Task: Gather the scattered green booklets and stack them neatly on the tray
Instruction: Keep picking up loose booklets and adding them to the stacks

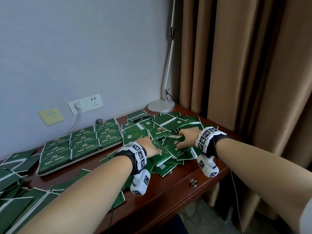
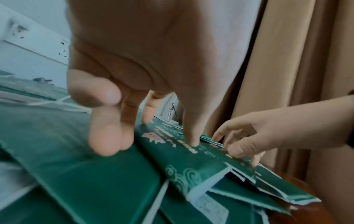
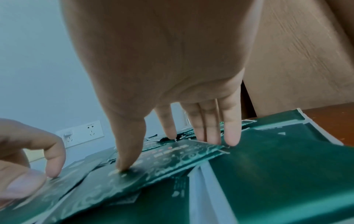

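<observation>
Green booklets [image 1: 166, 141] lie heaped on the bench [image 1: 177, 184] right under both hands: left hand [image 1: 148, 146] and right hand [image 1: 187, 137] press straight fingers on neighbouring covers, gripping nothing. Farther left, the tray [image 1: 94, 153] holds neat stacks.

Much of the desk lies out of our sight

The tray [image 1: 55, 171] shows us only its front rim, its bed buried under stacked booklets [image 1: 81, 144]. The loose heap [image 1: 10, 176] at far left is cut by the frame edge. In our left wrist view the nearest fingertips [image 2: 107, 133] blur, and gold cover lettering [image 2: 172, 136] stays unreadable.
</observation>
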The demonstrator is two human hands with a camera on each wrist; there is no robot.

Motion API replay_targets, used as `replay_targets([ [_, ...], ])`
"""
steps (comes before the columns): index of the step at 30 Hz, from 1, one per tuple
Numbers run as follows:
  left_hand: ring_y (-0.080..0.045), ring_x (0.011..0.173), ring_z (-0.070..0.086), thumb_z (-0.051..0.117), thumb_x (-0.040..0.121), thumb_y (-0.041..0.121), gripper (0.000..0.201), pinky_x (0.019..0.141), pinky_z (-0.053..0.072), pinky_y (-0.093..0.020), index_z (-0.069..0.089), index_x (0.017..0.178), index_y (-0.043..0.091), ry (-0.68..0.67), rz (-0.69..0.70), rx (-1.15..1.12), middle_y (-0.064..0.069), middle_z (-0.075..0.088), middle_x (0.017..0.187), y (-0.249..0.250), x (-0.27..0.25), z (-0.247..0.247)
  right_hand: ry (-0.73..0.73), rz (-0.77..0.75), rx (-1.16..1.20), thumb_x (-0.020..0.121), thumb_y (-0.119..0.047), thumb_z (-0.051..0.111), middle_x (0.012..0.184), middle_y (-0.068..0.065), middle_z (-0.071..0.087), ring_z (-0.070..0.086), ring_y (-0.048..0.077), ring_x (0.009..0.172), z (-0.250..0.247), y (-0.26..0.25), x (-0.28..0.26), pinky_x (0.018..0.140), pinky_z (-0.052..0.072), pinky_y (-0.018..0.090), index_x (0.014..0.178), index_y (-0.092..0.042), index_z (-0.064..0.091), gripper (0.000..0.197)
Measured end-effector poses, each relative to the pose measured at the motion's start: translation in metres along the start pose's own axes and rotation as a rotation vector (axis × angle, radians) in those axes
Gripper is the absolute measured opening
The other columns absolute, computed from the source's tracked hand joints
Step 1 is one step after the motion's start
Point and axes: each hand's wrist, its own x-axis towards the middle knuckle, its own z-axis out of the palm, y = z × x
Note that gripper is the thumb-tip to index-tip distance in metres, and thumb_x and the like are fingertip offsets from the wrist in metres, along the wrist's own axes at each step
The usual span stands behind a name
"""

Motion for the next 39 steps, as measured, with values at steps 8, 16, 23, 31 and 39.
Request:
replay_targets([
  [8,-0.026,0.091,0.070,0.083,0.067,0.048,0.087,0.075,0.059,-0.033,0.040,0.131,0.006,-0.038,-0.103,-0.183,-0.008,0.062,0.109,0.002,0.012,0.005,0.041,0.046,0.093,0.064,-0.056,0.081,0.127,0.002,0.056,0.056,0.022,0.111,0.009,0.001,0.011,0.088,0.047,0.032,0.134,-0.020,0.047,0.086],
  [16,-0.031,0.095,0.068,0.083,0.073,0.020,0.066,0.078,0.059,-0.041,0.041,0.122,0.008,0.008,-0.131,-0.329,-0.012,0.061,0.107,0.002,0.012,0.004,0.142,0.080,0.135,0.062,-0.044,0.085,0.130,0.005,0.044,0.054,0.028,0.110,0.010,-0.003,0.011,0.087,0.046,0.032,0.135,-0.029,0.043,0.085],
  [23,-0.025,0.079,0.055,0.070,0.082,0.003,0.033,0.075,0.051,-0.033,0.050,0.107,0.012,0.061,-0.004,-0.435,-0.005,0.053,0.099,-0.018,0.003,-0.013,0.229,0.001,0.174,0.080,-0.010,0.069,0.127,0.001,0.058,0.059,0.019,0.108,-0.009,-0.026,0.006,0.076,0.047,0.023,0.133,-0.026,0.051,0.058],
  [31,-0.023,0.116,0.057,0.063,0.085,-0.004,0.022,0.094,0.043,-0.029,0.067,0.089,0.017,0.243,0.043,-0.462,-0.004,0.058,0.131,-0.089,-0.012,-0.052,0.288,-0.151,0.285,0.079,-0.007,0.072,0.124,0.004,0.061,0.063,0.018,0.096,-0.040,-0.093,0.018,0.073,0.051,0.024,0.130,-0.025,0.055,0.057],
  [39,-0.028,0.097,0.064,0.050,0.087,-0.013,0.030,0.083,0.049,-0.030,0.070,0.089,0.009,0.329,-0.077,-0.526,-0.012,0.060,0.128,-0.203,-0.016,-0.093,0.361,-0.223,0.543,0.079,-0.004,0.071,0.099,0.010,0.061,0.067,0.032,0.066,-0.043,-0.180,0.066,0.045,0.056,0.035,0.113,-0.023,0.051,0.043],
])
